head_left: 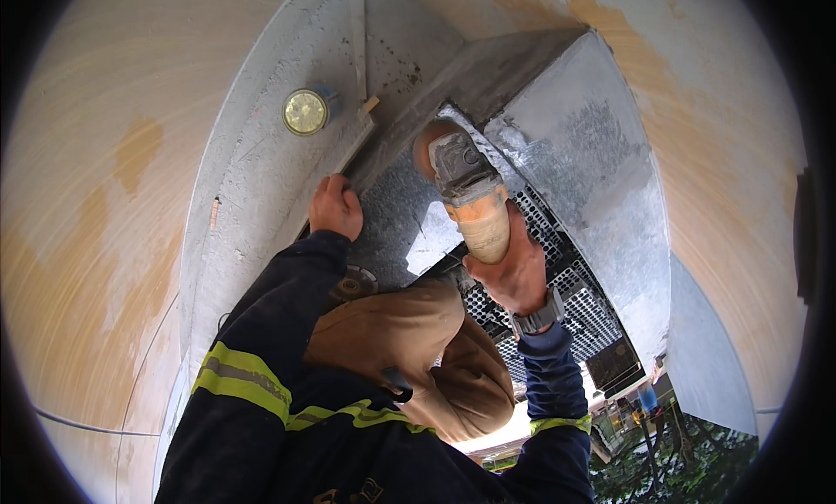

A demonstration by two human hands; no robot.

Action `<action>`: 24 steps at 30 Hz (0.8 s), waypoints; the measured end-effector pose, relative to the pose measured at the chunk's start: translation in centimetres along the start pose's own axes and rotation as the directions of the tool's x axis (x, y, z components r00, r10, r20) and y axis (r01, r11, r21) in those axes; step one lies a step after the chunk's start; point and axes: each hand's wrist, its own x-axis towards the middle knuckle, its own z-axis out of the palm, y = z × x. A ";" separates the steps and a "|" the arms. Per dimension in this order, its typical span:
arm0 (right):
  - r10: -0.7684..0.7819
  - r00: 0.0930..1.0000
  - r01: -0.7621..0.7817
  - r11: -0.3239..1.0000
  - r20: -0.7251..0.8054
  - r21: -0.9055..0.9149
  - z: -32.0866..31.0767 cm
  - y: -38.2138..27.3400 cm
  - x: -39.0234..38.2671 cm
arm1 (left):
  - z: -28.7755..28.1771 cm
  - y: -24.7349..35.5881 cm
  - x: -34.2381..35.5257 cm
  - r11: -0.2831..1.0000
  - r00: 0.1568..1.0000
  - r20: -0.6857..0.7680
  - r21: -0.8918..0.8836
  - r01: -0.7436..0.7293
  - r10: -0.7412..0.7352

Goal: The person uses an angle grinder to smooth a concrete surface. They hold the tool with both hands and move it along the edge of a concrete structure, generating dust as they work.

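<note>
My right hand (514,273) is closed on the wrapped, tan body of an angle grinder (467,182), whose rust-coloured disc (425,145) is at the grinder's far end, beside a seam between grey metal plates. My left hand (335,206) has its fingers curled on the edge of a pale ledge (361,147), left of the grinder. A loose cutting disc (355,280) lies below my left hand beside my knee, partly hidden.
A round tin (305,112) stands on the pale ledge. Perforated black grating (579,312) lies under my right arm. A sloped metal plate (570,147) is at the right. Curved, patchy beige walls (104,199) enclose both sides; foliage shows below at the right.
</note>
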 end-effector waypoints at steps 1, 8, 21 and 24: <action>-0.018 1.000 0.018 1.000 0.001 0.006 0.0 0.0 0.0 | 0.0 0.0 0.0 1.000 1.000 0.004 0.007 0.003 -0.003; 0.030 1.000 -0.030 0.999 -0.011 0.016 0.2 -0.2 0.5 | 0.1 -0.3 -0.1 1.000 1.000 0.001 0.015 0.007 -0.007; -0.028 1.000 0.029 0.998 0.009 -0.051 0.2 -0.5 0.8 | -0.1 0.0 -0.1 1.000 1.000 0.013 0.020 0.020 -0.020; -0.051 0.999 0.051 0.998 -0.003 -0.028 0.6 -0.2 0.6 | 0.0 -0.1 -0.1 1.000 1.000 0.015 0.007 0.023 -0.023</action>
